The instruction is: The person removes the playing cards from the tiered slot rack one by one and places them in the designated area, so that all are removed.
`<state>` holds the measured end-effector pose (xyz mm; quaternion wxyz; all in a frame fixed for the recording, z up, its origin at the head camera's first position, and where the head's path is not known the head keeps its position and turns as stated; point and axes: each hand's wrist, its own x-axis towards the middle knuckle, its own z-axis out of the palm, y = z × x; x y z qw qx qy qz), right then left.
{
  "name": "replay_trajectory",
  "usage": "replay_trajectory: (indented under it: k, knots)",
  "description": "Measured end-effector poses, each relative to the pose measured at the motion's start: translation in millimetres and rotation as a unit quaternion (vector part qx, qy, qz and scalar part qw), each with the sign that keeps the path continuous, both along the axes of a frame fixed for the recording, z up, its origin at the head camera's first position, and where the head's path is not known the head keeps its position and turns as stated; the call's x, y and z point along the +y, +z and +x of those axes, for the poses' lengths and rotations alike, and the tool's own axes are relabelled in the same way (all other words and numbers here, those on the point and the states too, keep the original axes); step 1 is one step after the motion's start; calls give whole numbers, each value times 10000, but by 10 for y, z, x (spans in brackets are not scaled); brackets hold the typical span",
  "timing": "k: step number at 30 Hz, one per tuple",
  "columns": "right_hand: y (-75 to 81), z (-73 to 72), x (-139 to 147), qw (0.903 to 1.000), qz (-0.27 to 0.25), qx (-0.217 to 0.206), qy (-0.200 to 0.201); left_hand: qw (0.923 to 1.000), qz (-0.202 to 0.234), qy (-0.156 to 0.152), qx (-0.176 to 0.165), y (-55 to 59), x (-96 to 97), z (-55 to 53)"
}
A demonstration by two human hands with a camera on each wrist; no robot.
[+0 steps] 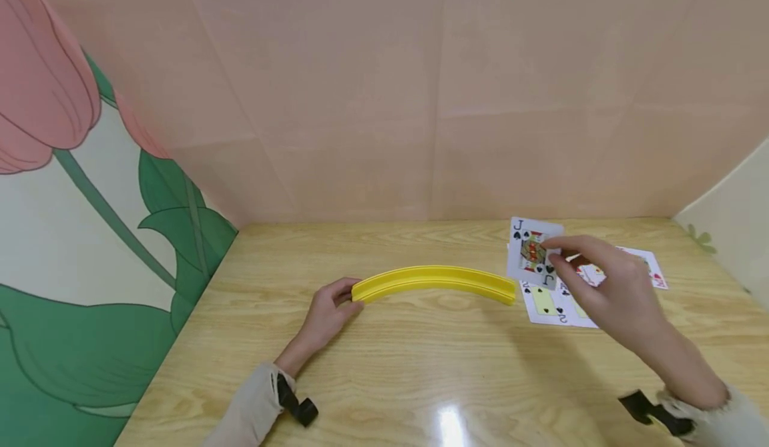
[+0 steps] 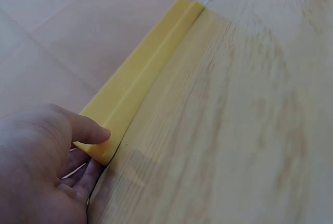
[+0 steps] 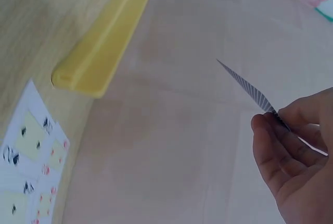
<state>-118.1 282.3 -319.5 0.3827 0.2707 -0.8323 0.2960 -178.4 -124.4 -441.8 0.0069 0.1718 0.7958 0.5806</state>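
A yellow curved playing card holder lies on the wooden table, bowed away from me. My left hand grips its left end; in the left wrist view the thumb lies on the near side, with fingers under and behind that end. Raised to the right of the holder, my right hand pinches a jack of spades between thumb and fingers, its face toward the head camera. The right wrist view catches this card nearly edge-on, with a striped back showing.
Several playing cards lie face up and overlapping on the table under the right hand, twos among them. A pink-beige wall stands behind the table. On the left is a panel with painted tulips.
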Motion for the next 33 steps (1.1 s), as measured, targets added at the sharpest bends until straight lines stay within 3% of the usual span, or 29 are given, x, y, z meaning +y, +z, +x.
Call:
replay_trajectory:
  k: [4,7,14,19,28,33]
  knots:
    - [59,18,170,9992,-214,43,-337,9999,31,108,65,-158,-13,-77]
    - [79,47,286,9985,-207,-3,-501,9998,89,119,97,-204,-24,-93]
    - [142,95,585,9952,77,-213,-952,9998,57,62,166,-191,-40,-70]
    - [148,63,770,9913,310,-626,-1118,9997,14,105,221,-189,-39,-50]
    - [-1,-53,1048,9823,520,-1398,-1137,9999,7,62,123,-185,-37,-64]
    - [-94,-122,1211,9692,676,-1937,-1364,9999,48,42,147,-191,-46,-64]
